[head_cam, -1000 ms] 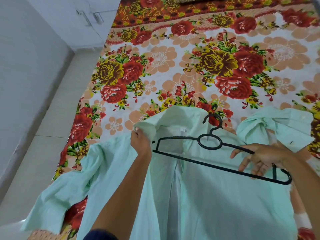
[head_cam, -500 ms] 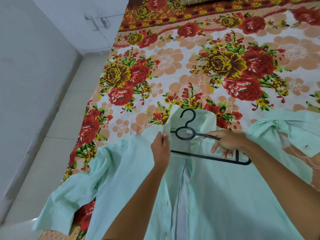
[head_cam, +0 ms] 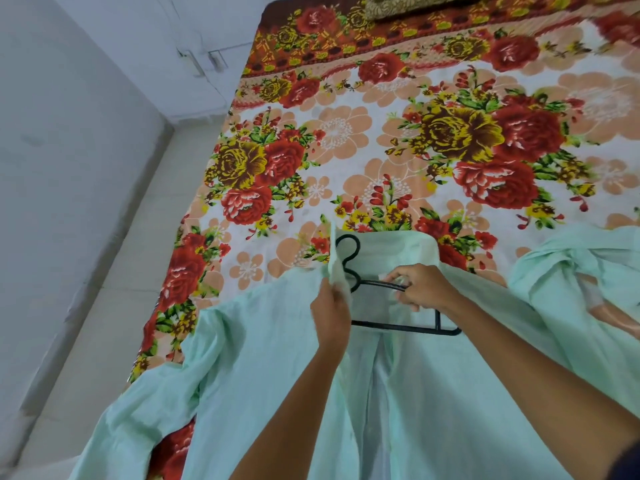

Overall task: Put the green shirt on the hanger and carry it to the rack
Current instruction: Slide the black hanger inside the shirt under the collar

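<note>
A pale green shirt (head_cam: 263,344) lies spread, front open, on the near part of the flowered bed. My left hand (head_cam: 330,311) pinches the left front edge of the shirt by the collar and lifts it. My right hand (head_cam: 424,285) grips the upper bar of a black hanger (head_cam: 398,328). The hanger's left half is hidden under the lifted left front. Its hook (head_cam: 348,251) lies on the inside of the collar, and its right end (head_cam: 446,329) lies bare over the opening.
The bed (head_cam: 381,150) with its red and yellow flower sheet fills the middle and right. A tiled floor strip (head_cam: 114,289) runs along the bed's left side beside a white wall (head_cam: 62,150). White cupboard doors with handles (head_cam: 204,60) stand at the far left corner.
My right hand has slid the hanger leftward, so its left half went under the shirt's left front. My left hand moved right along the shirt edge to the collar, still lifting it.
</note>
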